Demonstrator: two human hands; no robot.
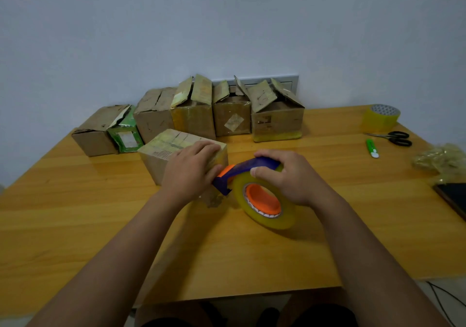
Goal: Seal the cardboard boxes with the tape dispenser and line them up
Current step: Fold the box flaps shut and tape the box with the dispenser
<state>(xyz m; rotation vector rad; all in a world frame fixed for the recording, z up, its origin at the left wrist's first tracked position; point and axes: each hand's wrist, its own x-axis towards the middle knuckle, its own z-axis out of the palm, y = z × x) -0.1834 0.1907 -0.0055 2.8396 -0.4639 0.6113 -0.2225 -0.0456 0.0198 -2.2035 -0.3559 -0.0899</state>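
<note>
A closed cardboard box (166, 150) lies on the wooden table (100, 226) in front of me. My left hand (191, 173) rests on its near right end, fingers laid over the top edge. My right hand (285, 175) grips the blue and orange tape dispenser (242, 173), whose yellowish tape roll (264, 205) stands on the table. The dispenser's front end touches the box's right side. Behind stands a row of several cardboard boxes (232, 117), most with flaps up, and a green one (124, 135).
At the far right of the table lie a spare tape roll (380, 117), black scissors (396, 137), a green utility knife (372, 147), a crumpled wad of used tape (443, 163) and a dark flat object (454, 198). A wall stands behind the boxes.
</note>
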